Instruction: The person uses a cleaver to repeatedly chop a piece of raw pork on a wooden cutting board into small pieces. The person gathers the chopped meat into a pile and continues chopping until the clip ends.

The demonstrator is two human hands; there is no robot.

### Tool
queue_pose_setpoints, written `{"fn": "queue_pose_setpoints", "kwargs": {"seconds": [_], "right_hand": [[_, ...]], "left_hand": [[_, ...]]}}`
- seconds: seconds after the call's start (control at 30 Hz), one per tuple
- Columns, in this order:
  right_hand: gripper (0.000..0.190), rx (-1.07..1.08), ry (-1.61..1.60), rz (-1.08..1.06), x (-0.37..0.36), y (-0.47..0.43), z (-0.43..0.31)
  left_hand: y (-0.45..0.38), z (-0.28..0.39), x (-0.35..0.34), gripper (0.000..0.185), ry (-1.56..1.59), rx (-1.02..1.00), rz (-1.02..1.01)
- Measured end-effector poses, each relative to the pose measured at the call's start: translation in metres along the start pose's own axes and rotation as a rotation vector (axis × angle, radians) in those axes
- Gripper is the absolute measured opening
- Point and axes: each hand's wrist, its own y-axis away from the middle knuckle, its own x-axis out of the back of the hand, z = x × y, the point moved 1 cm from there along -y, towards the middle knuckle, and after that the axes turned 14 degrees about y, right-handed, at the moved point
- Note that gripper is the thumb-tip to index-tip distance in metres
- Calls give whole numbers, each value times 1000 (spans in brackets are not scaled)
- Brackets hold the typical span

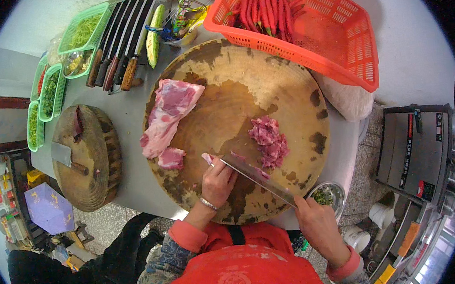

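Note:
My right hand (318, 223) grips the handle of a kitchen knife (259, 182), whose blade points up and left across a large round wooden chopping block (228, 52). Beside the blade's tip, my left hand (218, 183) presses on a small piece of raw meat (208, 158) with its fingers. Thin meat slices (260, 174) lie along the blade. To the right of them is a pile of cut raw meat (270, 141). A large slab of raw meat (172, 110) rests at the block's left, with a smaller chunk (171, 158) just below it.
A red plastic basket (313, 55) of red chilies overhangs the block's upper right. Knives stand in a rack (130, 24) at the upper left. A smaller block (83, 162) holds a cleaver (62, 154). A metal bowl (340, 199) sits lower right. Another person (48, 275) is at lower left.

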Motion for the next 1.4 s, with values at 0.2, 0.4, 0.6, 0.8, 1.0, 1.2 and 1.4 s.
{"fn": "queue_pose_setpoints", "kwargs": {"seconds": [0.2,0.4,0.6,0.8,1.0,1.2,1.4], "right_hand": [[18,10,-4,-54,9,-4,3],[19,82,7,-70,8,-21,5],[11,112,-14,40,-26,-67,-19],[8,21,-29,21,-28,-44,-12],[19,-67,-62,-2,-5,-2,10],[17,54,-33,-29,-1,-12,0],[8,74,-26,62,-18,-67,-35]], "left_hand": [[0,0,1,25,-3,15,-11],[2,2,1,24,8,46,-12],[-1,2,0,25,-10,40,0],[-3,4,4,25,-37,23,8],[-3,3,4,27,30,-3,31],[8,-3,1,30,-10,48,-3],[2,-2,4,32,31,88,-51]]}}
